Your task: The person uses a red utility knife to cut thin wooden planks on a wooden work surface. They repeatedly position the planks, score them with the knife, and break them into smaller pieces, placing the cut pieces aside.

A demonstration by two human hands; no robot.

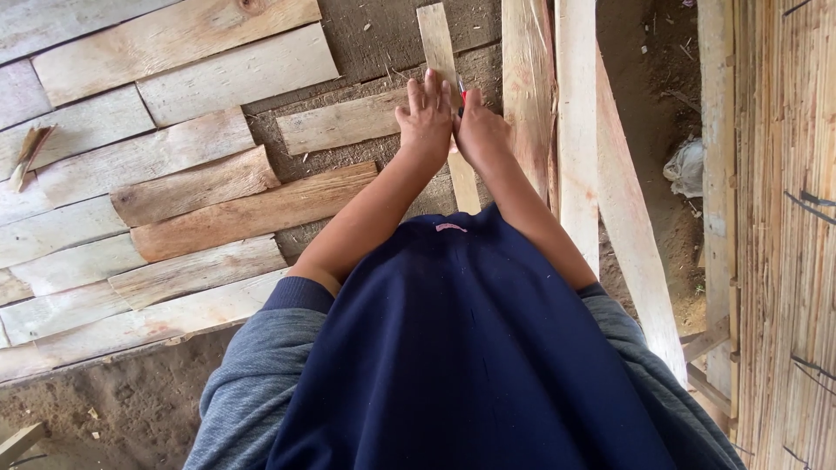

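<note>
Stacked boards (157, 174): rough planks lie side by side over the dirt floor (122, 409) at far left, their long axes running left to right, well apart from both hands.

Left hand (426, 117): spread flat, fingers together and extended, pressing down on the narrow wooden strip (440, 43); it grips nothing.

Narrow wooden strip: lies directly under both hands, its long axis running away from the person, its far end reaching beyond the fingertips.

Right hand (480, 130): curled shut around a small red-handled tool (462, 90), touching the left hand, tool tip at the strip's right edge.

Long planks (576, 130): just right of the right hand, parallel to the strip.

Bamboo wall (784, 235): far right.
</note>
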